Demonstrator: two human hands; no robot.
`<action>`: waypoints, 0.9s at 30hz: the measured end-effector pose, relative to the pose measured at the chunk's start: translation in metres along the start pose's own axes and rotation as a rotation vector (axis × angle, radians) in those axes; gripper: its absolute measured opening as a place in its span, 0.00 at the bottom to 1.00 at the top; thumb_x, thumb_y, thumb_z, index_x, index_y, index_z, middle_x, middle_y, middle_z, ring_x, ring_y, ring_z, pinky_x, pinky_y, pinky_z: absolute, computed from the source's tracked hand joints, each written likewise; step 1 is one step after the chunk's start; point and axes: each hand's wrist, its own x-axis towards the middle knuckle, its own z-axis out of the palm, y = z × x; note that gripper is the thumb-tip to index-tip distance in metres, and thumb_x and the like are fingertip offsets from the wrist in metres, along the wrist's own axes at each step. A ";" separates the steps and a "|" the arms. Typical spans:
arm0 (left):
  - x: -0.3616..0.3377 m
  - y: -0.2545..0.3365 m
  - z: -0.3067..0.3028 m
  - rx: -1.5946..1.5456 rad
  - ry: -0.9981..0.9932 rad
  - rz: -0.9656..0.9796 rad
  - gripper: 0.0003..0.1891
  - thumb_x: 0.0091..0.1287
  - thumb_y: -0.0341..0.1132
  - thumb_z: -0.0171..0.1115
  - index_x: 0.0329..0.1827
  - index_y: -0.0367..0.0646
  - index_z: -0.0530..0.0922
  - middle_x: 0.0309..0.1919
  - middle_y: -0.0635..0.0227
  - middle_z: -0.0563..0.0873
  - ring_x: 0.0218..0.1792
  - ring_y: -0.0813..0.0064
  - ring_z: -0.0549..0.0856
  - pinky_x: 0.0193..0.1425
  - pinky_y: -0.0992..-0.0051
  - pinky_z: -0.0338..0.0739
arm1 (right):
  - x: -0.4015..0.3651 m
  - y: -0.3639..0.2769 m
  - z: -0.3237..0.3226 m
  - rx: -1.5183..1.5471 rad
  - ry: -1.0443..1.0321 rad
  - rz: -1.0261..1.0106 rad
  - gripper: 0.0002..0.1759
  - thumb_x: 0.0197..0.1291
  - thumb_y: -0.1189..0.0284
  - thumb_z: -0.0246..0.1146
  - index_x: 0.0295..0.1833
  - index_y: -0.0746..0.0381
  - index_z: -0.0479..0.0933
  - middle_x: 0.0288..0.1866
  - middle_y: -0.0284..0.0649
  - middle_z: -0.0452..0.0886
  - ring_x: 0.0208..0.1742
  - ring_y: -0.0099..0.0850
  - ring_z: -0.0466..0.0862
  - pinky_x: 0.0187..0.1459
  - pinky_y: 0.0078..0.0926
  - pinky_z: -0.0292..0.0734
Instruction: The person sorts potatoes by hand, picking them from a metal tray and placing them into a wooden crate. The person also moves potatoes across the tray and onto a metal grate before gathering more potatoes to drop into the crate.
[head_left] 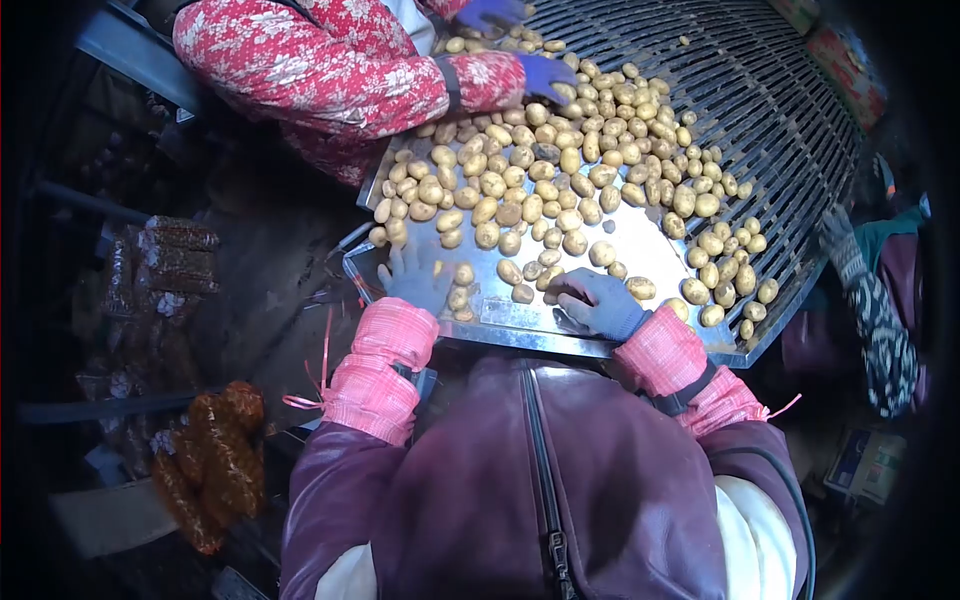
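Many potatoes [490,183] lie spread over a metal sorting table [520,325] in front of me. My left hand [415,281], in a blue-grey glove, is at the table's left edge with its fingers spread, beside a few potatoes [461,275]. Near the front edge, my right hand [598,304] is in a similar glove, its fingers curled inward. Something dark shows between its thumb and fingers, too shaded to name. Single potatoes lie close to it, one potato [641,288] just to its right.
A slatted metal grate [740,90] adjoins the table at the back right. Across from me, a co-worker's purple-gloved hand [548,77] reaches into the potatoes. Another person's patterned sleeve [880,340] shows at right. Filled orange mesh bags [215,460] stand at lower left.
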 end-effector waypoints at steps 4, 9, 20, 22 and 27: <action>-0.024 0.005 -0.014 -0.128 0.175 0.140 0.26 0.67 0.49 0.61 0.65 0.47 0.74 0.66 0.55 0.73 0.72 0.47 0.65 0.72 0.35 0.56 | 0.010 -0.007 0.006 -0.191 0.035 -0.012 0.17 0.67 0.58 0.61 0.54 0.56 0.81 0.49 0.46 0.83 0.51 0.46 0.84 0.53 0.41 0.78; -0.051 0.018 -0.022 -0.383 0.203 0.532 0.18 0.64 0.43 0.64 0.53 0.43 0.80 0.60 0.56 0.77 0.67 0.47 0.70 0.73 0.40 0.59 | 0.040 -0.032 0.027 -0.655 -0.143 0.038 0.14 0.57 0.61 0.62 0.47 0.53 0.82 0.47 0.43 0.82 0.45 0.48 0.85 0.46 0.47 0.79; -0.064 0.002 -0.024 -0.465 0.214 0.635 0.18 0.64 0.43 0.64 0.53 0.44 0.80 0.61 0.57 0.77 0.65 0.48 0.72 0.73 0.44 0.59 | 0.123 -0.030 0.037 -0.587 0.285 -0.131 0.18 0.59 0.59 0.62 0.54 0.50 0.78 0.48 0.44 0.79 0.49 0.49 0.82 0.47 0.47 0.79; -0.068 0.000 -0.027 -0.477 0.224 0.624 0.18 0.64 0.42 0.64 0.53 0.44 0.80 0.60 0.57 0.78 0.65 0.49 0.73 0.73 0.45 0.59 | 0.130 -0.023 0.030 -0.693 0.241 0.020 0.19 0.56 0.61 0.64 0.55 0.49 0.77 0.54 0.42 0.77 0.50 0.50 0.82 0.47 0.47 0.79; -0.061 -0.004 -0.032 -0.505 0.246 0.634 0.16 0.63 0.41 0.65 0.51 0.43 0.80 0.56 0.58 0.78 0.63 0.50 0.74 0.71 0.47 0.62 | 0.122 -0.009 0.045 -0.694 0.201 -0.060 0.23 0.53 0.65 0.67 0.57 0.46 0.77 0.54 0.42 0.75 0.50 0.49 0.82 0.48 0.47 0.80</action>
